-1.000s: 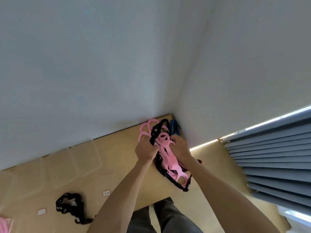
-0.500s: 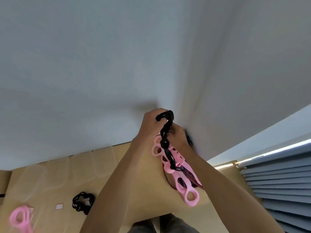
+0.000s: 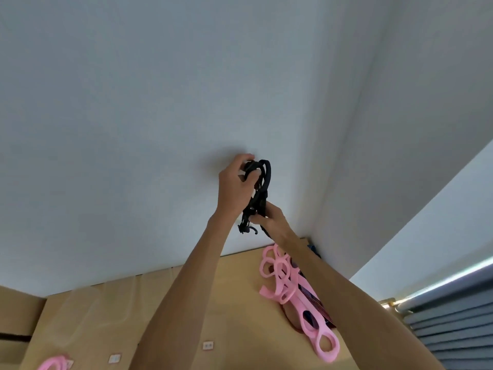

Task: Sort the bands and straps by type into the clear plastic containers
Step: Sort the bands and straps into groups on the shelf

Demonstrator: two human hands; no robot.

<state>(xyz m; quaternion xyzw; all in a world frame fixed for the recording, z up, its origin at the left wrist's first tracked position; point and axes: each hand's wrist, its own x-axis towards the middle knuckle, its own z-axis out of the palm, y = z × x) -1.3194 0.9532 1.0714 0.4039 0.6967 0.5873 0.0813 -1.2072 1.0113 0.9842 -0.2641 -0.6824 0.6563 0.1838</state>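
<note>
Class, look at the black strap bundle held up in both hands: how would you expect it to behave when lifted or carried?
The black strap bundle is probably floppy: it bends in a loop over the left hand and loose ends dangle below. It likely tangles easily, since strands cross near the right hand. It seems light, held by fingertips.

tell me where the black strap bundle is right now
In the head view the black tangled strap bundle is held up in front of the white wall, gripped at its top by the left hand and lower down by the right hand, above the pink looped bands on the table.
</note>
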